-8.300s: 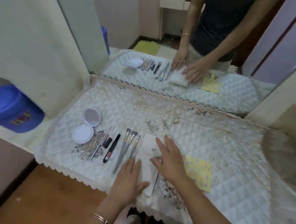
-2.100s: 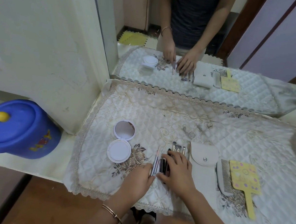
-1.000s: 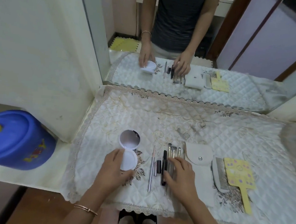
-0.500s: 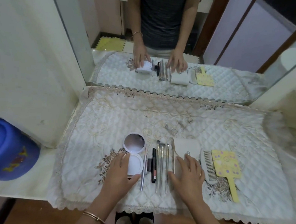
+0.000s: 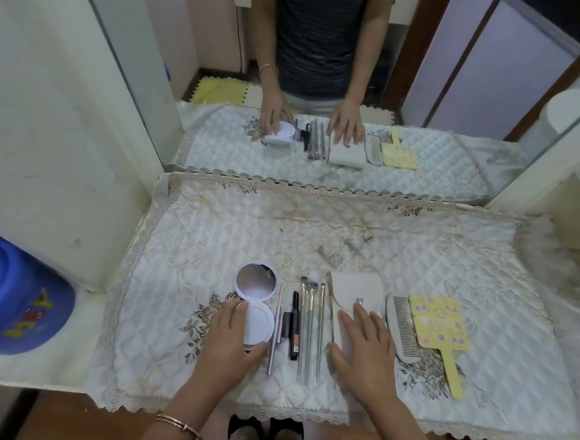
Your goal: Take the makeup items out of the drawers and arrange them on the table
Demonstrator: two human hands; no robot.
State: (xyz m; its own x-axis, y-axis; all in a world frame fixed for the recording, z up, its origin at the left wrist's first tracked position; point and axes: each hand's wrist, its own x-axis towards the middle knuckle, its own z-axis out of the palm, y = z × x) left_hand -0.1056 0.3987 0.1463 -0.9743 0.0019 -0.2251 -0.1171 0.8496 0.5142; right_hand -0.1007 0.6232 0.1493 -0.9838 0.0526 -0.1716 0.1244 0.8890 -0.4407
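Note:
Makeup items lie in a row on the quilted table cover point(image 5: 211, 242). From the left they are an open white compact point(image 5: 255, 282), a thin pencil point(image 5: 275, 332), a black tube point(image 5: 295, 323), several silver brushes point(image 5: 310, 324), a white pouch point(image 5: 355, 291), a white comb point(image 5: 401, 324) and a yellow hand mirror point(image 5: 439, 326). My left hand point(image 5: 231, 346) grips the compact's base between fingers and thumb. My right hand point(image 5: 363, 352) lies flat, fingers apart, on the lower half of the pouch.
A wall mirror point(image 5: 325, 85) stands along the back edge of the table and reflects the person and the items. A blue plastic bin lid point(image 5: 8, 296) sits on the ledge at the left, beside a white wall panel point(image 5: 64, 135).
My left hand took the compact and slid it right, against the pencil. My right hand moved from the brushes onto the pouch. In the last half second both hands stay put.

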